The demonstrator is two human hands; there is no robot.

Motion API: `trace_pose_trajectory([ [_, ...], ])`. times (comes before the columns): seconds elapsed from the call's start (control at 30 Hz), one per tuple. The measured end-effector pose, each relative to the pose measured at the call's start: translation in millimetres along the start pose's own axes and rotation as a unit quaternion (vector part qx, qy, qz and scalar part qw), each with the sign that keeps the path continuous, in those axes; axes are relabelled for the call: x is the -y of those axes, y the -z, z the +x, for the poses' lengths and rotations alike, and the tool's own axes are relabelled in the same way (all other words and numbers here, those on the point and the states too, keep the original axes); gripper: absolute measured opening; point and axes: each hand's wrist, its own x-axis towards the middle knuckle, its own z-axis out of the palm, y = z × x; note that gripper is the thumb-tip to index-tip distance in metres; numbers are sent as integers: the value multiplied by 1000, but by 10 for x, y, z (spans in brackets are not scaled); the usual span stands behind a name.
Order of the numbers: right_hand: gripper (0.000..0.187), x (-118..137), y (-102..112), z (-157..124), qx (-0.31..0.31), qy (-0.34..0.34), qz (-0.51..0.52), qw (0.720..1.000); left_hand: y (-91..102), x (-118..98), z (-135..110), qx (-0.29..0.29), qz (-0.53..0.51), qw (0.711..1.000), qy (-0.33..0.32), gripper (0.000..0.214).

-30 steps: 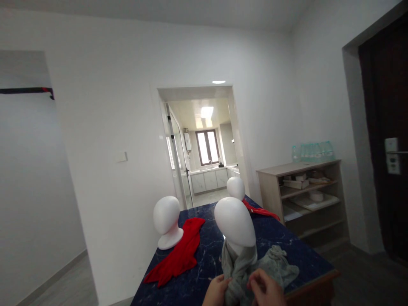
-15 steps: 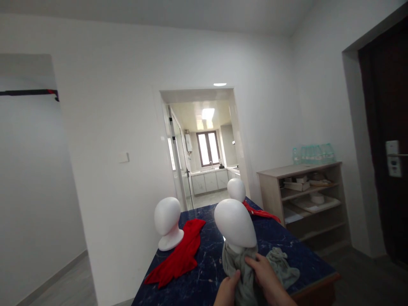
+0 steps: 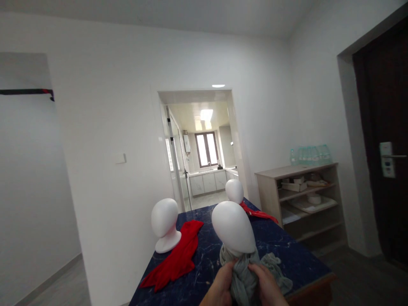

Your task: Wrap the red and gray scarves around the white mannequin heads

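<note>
A white foam mannequin head stands near the front of a dark blue marbled table. A grey scarf is wrapped round its neck, with one end trailing to the right on the tabletop. My left hand and my right hand both grip the bunched scarf just below the head, fingers closed on the cloth.
Two more white mannequin heads stand on the table, one at the left beside a red scarf, one at the far end with another red scarf. A wooden shelf unit is at the right, a dark door beyond it.
Both hands moved up along the grey scarf toward the neck of the nearest head and bunched it there. The view shifted slightly.
</note>
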Motion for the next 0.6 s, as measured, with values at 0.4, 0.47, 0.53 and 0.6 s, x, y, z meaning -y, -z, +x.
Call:
trace_pose_trajectory([
  [0.4, 16, 455, 445, 271, 49, -79, 141, 986, 320, -162, 184, -94, -68, 992, -55, 20],
  [0.47, 15, 558, 471, 346, 55, -94, 116, 987, 373, -213, 200, -90, -57, 993, -51, 17],
  [0.53, 15, 684, 493, 441, 55, -99, 95, 989, 412, -264, 212, -77, -46, 995, -44, 15],
  [0.6, 16, 811, 510, 537, 43, -99, 89, 990, 424, -321, 220, -60, -38, 997, -42, 16],
])
